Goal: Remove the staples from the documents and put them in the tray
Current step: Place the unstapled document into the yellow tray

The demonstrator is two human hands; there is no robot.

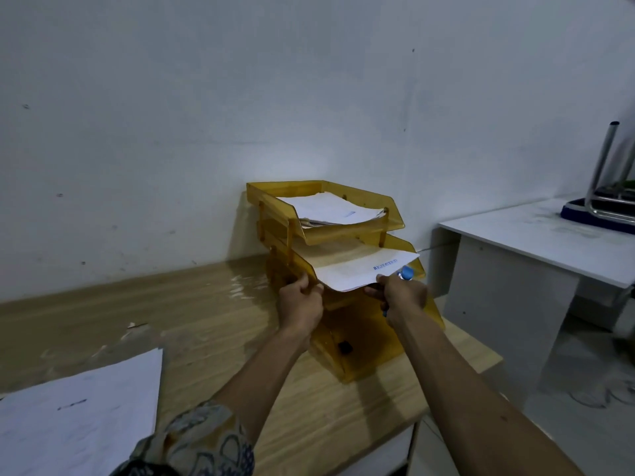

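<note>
A yellow three-tier document tray [391, 219] stands on the wooden desk against the wall. Its top tier holds a stack of papers [330, 207]. A white document [364, 269] with a blue stamp lies partly in the middle tier, its near edge sticking out. My left hand [300, 304] grips the left front edge of the middle tier beside the document. My right hand [402, 293] pinches the document's near right edge and also holds a blue staple remover [405, 272]. The bottom tier holds no papers.
More white papers [79, 407] lie at the desk's near left. The desk's right edge drops off just past the tray. A white table [536, 242] stands to the right with a blue-seated chair [604, 201] upside down on it.
</note>
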